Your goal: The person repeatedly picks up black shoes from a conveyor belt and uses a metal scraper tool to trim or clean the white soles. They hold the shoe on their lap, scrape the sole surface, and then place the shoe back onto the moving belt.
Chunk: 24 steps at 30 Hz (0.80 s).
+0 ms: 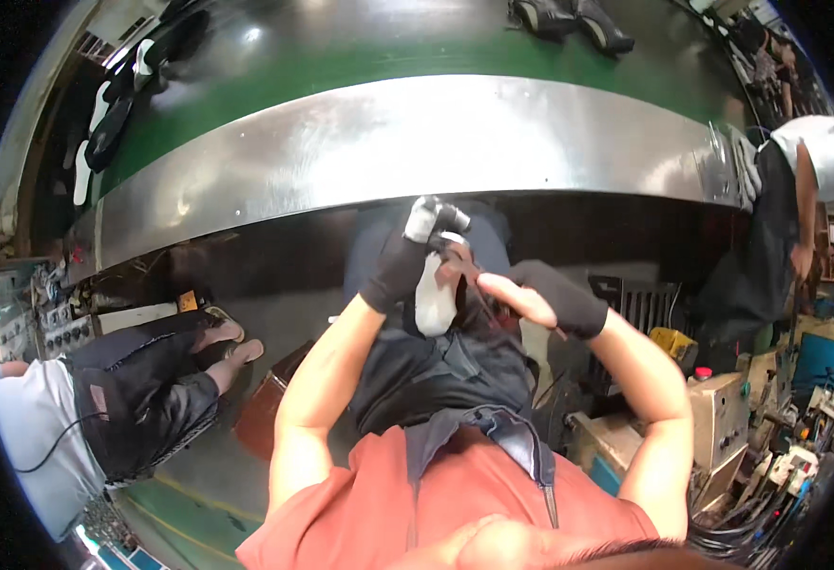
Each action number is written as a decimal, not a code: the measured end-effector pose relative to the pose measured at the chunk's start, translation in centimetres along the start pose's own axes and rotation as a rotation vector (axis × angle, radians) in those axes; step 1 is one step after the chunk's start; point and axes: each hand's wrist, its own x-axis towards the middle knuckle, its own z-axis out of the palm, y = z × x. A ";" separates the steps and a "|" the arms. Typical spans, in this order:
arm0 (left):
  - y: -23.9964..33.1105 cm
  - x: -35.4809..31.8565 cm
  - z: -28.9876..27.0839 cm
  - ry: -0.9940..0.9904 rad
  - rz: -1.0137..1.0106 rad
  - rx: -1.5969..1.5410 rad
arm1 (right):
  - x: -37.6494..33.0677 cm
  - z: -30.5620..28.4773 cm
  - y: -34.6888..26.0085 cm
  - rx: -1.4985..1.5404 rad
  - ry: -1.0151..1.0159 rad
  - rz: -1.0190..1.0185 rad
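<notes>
My left hand point(421, 234), in a dark fingerless glove with pale tape on the fingers, is closed on the upper end of a shoe with a white sole point(434, 302). The shoe stands tilted over my lap, its dark upper mostly hidden on the right side. My right hand point(528, 293), in a dark wrist-length glove, is at the shoe's right side. Its fingers curl in toward the upper and are smeared by motion; what lies between them, if anything, I cannot make out.
Ahead runs a green conveyor belt point(331, 109) with a broad metal edge point(417, 142). Dark boots point(574, 24) lie on its far part; white-soled shoes point(103, 123) are at left. People sit at left point(141, 389) and stand at right point(778, 209). A machine box point(718, 418) stands at my right.
</notes>
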 end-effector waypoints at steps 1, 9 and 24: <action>-0.9 0.9 -0.7 -0.068 0.062 -0.041 | -0.1 -0.5 -1.4 0.118 -0.060 0.028; -2.8 0.6 -1.4 -0.017 0.232 0.115 | 3.7 13.8 3.6 0.272 0.593 -0.179; -9.8 -13.1 0.5 0.340 0.092 0.278 | -3.9 18.5 13.6 -0.269 0.220 -0.444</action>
